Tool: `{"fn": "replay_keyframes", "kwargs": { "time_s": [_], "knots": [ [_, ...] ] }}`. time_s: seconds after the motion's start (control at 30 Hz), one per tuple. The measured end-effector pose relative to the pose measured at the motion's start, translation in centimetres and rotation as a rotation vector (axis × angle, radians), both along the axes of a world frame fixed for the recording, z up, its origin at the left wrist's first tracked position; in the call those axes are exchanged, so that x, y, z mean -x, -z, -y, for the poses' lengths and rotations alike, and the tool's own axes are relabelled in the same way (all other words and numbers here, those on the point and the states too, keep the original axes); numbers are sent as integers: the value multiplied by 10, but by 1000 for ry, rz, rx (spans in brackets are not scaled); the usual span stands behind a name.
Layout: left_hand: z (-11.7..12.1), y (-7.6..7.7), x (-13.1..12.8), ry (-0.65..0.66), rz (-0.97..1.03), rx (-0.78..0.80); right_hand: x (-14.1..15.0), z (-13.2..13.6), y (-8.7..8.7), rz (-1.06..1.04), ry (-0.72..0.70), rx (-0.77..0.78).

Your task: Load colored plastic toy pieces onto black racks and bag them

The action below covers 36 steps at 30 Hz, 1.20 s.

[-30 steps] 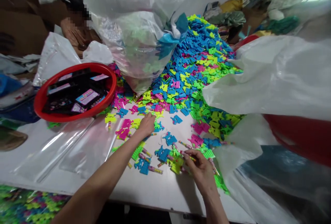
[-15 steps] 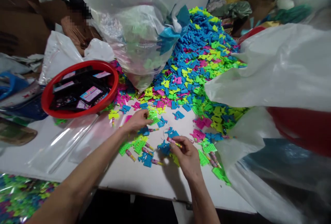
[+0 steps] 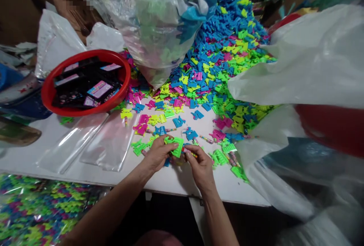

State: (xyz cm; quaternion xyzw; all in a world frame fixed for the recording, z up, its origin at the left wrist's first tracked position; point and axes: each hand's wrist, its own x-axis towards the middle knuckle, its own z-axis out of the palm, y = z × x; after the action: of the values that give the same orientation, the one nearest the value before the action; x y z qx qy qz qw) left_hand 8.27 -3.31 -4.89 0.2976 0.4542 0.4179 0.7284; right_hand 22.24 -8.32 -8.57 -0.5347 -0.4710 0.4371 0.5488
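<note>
My left hand [image 3: 158, 153] pinches a bright green plastic piece [image 3: 175, 146] with slots and a shaped outline, held above the front of the white table [image 3: 125, 177]. Close beside it, my right hand [image 3: 200, 163] is closed on a small tube of coloured beads or candies [image 3: 192, 154], its red end near the green piece's edge. Whether the two touch I cannot tell. Around the hands lie loose pieces, among them a blue piece [image 3: 190, 133] and a pink piece [image 3: 218, 135]. Another small tube [image 3: 206, 140] rests on the table to the right.
A big heap of coloured plastic pieces [image 3: 224, 41] rises at the back. A full clear bag [image 3: 159, 30] stands before it. At left, a red basin [image 3: 47, 98] holds black labelled packs, with clear plastic sleeves [image 3: 110, 143] in front. White plastic sheeting [image 3: 301, 60] hangs at right.
My left hand has picked up a green piece and brought it back towards me. My right hand has moved slightly left with the tube, so both hands now meet. The view has tilted downward.
</note>
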Motion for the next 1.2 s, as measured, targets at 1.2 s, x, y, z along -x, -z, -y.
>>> {"fn": "replay_keyframes", "kwargs": {
  "time_s": [1.2],
  "knots": [
    [17,22,1,231,-192,-258,-21,19,24,-169,-84,87]
  ]
}}
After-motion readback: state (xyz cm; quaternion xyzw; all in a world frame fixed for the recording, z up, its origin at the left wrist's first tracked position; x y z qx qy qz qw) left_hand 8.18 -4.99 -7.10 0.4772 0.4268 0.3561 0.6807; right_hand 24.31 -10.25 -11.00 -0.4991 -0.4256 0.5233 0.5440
